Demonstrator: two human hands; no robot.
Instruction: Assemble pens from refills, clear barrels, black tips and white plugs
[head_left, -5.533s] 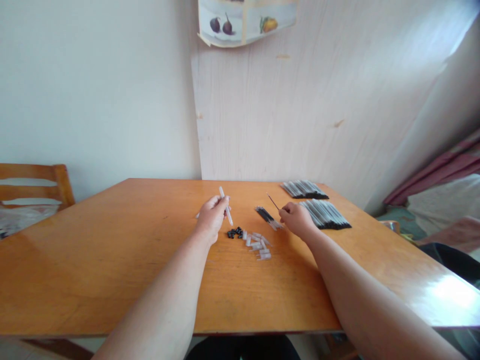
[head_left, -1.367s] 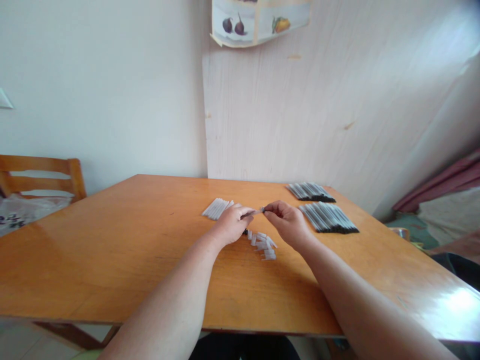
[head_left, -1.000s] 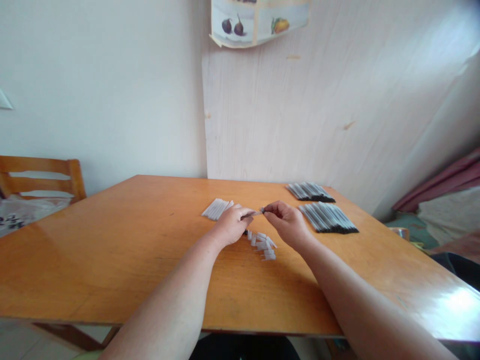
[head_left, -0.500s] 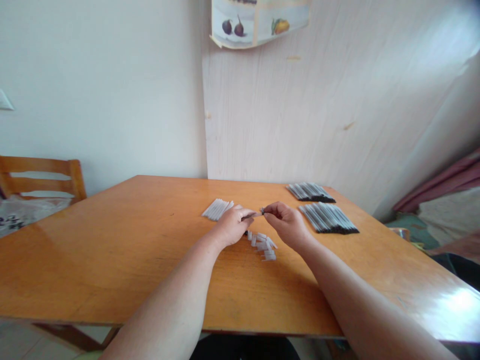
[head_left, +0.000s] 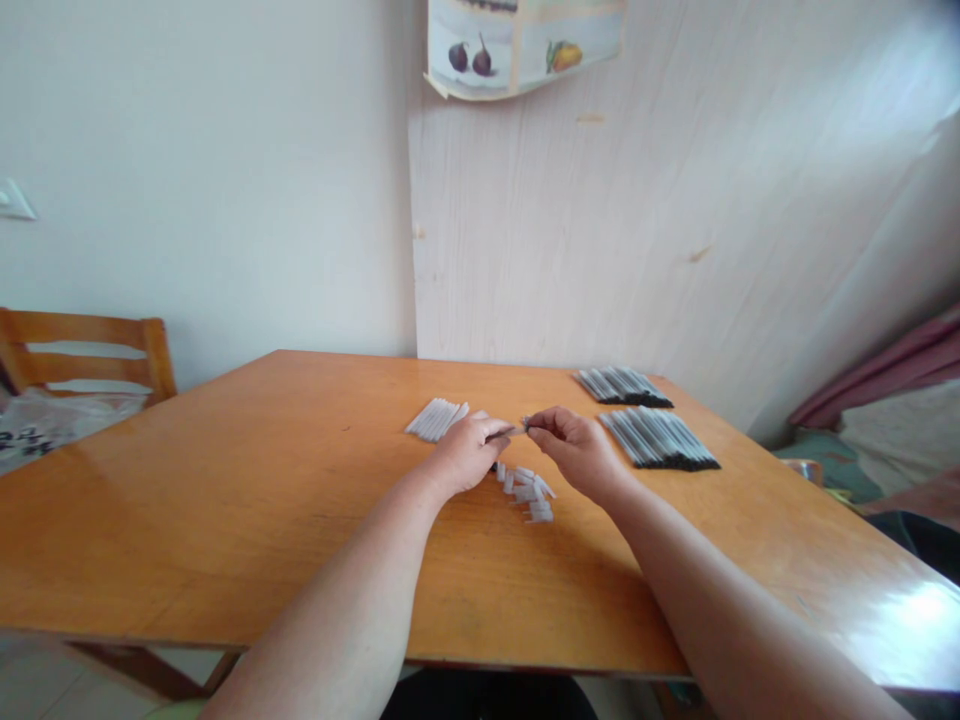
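My left hand (head_left: 466,455) is closed around a slim pen barrel (head_left: 505,433) above the middle of the table. At the barrel's right end, my right hand (head_left: 574,447) pinches a small dark piece (head_left: 526,425), too small to make out clearly. Beneath the hands lies a loose heap of short whitish translucent caps (head_left: 534,490), with a small black part (head_left: 493,467) half hidden by my left hand. Just behind that hand is a row of white tubes (head_left: 433,420), partly covered by it.
Two bundles of clear pens with black ends lie on the right: a near bundle (head_left: 660,437) and a far bundle (head_left: 622,386). The wooden table (head_left: 225,500) meets the wall behind. A chair (head_left: 90,350) with a plastic bag (head_left: 60,420) stands at left.
Both hands keep nearly the same pose on the barrel. The whole view has shifted very slightly; nothing on the table has visibly moved.
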